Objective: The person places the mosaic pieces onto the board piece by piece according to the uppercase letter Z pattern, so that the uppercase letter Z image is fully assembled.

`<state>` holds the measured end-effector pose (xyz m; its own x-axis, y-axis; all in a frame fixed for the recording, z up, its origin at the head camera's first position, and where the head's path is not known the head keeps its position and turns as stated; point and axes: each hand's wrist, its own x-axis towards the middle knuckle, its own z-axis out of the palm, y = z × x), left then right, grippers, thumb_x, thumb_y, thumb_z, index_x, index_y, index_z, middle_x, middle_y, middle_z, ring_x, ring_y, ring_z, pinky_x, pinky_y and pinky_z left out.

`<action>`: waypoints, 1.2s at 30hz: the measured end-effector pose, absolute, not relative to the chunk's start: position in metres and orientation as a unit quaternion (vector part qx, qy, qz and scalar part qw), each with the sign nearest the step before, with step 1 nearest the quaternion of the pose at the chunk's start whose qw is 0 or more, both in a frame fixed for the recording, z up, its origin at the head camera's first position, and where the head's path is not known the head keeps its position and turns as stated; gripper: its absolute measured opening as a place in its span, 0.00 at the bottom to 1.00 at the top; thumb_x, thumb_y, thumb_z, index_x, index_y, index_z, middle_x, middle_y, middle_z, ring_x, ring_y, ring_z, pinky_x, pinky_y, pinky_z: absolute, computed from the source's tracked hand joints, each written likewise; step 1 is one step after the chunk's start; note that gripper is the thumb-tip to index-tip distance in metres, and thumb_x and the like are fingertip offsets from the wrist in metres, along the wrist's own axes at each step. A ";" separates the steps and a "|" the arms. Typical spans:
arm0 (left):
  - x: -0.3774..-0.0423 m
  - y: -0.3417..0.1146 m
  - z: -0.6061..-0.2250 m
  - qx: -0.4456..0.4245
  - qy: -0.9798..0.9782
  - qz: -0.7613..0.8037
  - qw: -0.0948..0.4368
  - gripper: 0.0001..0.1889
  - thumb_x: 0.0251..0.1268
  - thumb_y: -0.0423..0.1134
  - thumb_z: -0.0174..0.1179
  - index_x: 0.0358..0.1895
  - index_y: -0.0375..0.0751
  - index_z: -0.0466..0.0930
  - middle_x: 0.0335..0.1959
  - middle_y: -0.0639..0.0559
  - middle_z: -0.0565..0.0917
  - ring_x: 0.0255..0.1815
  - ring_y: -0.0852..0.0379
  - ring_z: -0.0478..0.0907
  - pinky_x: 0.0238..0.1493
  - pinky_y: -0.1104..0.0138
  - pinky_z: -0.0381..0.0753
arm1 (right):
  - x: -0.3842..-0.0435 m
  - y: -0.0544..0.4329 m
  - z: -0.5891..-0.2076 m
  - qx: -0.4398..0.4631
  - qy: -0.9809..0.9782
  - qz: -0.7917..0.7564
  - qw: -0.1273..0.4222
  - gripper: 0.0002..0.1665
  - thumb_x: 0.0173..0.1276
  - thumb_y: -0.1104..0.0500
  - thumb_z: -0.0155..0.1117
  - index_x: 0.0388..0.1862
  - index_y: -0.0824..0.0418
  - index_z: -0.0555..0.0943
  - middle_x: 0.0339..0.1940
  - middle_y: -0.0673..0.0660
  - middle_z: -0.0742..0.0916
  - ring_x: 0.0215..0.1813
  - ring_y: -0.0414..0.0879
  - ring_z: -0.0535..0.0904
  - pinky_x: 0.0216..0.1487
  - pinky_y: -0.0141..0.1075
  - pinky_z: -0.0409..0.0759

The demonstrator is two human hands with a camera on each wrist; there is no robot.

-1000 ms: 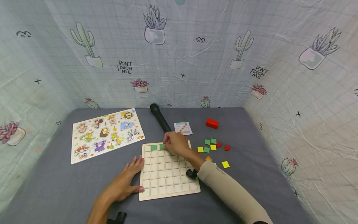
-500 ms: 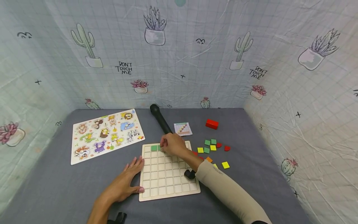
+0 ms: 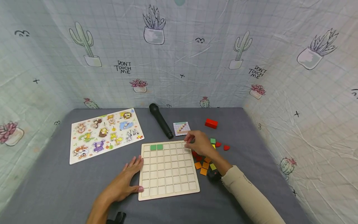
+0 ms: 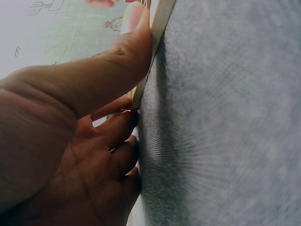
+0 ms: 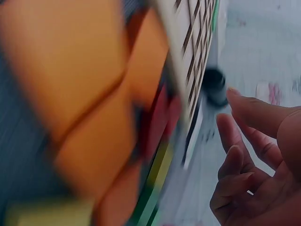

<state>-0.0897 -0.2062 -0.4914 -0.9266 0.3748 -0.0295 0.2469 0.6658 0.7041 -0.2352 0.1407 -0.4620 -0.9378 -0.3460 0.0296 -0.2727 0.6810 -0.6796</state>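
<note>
A wooden grid board [image 3: 169, 171] lies on the grey cloth, with two green square tiles [image 3: 156, 147] side by side in its far row. My left hand [image 3: 124, 181] rests along the board's left side; its thumb [image 4: 117, 61] presses on the rim and the other fingers are spread beside the edge. Over the board's far right corner hovers my right hand [image 3: 199, 143], fingers loosely bent. In the right wrist view its thumb [image 5: 258, 110] stands apart from the fingertips, with nothing between them. Orange tiles [image 3: 205, 165] and red pieces [image 3: 198, 157] lie below and beside it.
Behind the board are a black microphone [image 3: 161, 121] and a small pattern card [image 3: 181, 128]. A red block [image 3: 211, 123] sits at the back right. Further right lie a green tile [image 3: 213, 141] and red pieces [image 3: 226, 147]. An animal puzzle board [image 3: 92, 124] lies at the left.
My right hand has left the second green tile, now flat next to the first, and moved right to the board's far right corner. The left hand has stayed in place.
</note>
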 end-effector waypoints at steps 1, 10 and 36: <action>-0.090 -0.206 -0.491 0.171 0.909 0.369 0.086 0.57 0.52 0.47 0.79 0.85 0.36 0.57 0.87 0.38 0.55 0.88 0.32 0.45 0.79 0.84 0.24 | -0.235 0.150 -0.462 -0.161 0.918 -0.360 0.049 0.09 0.66 0.60 0.80 0.43 0.58 0.88 0.37 0.52 0.89 0.38 0.47 0.82 0.41 0.39 0.80; -0.090 -0.206 -0.491 0.173 0.912 0.360 0.091 0.57 0.53 0.45 0.79 0.85 0.37 0.56 0.87 0.39 0.54 0.89 0.31 0.44 0.78 0.86 0.22 | -0.246 0.213 -0.473 -0.094 0.944 -0.316 0.011 0.15 0.67 0.62 0.79 0.52 0.60 0.88 0.49 0.59 0.91 0.53 0.57 0.86 0.58 0.54 0.84; -0.090 -0.207 -0.494 0.182 0.911 0.363 0.075 0.56 0.53 0.46 0.79 0.84 0.35 0.58 0.87 0.38 0.56 0.88 0.29 0.46 0.79 0.84 0.24 | -0.248 0.171 -0.464 -0.144 0.942 -0.304 0.003 0.07 0.66 0.58 0.80 0.41 0.53 0.89 0.30 0.50 0.86 0.29 0.44 0.77 0.30 0.37 0.74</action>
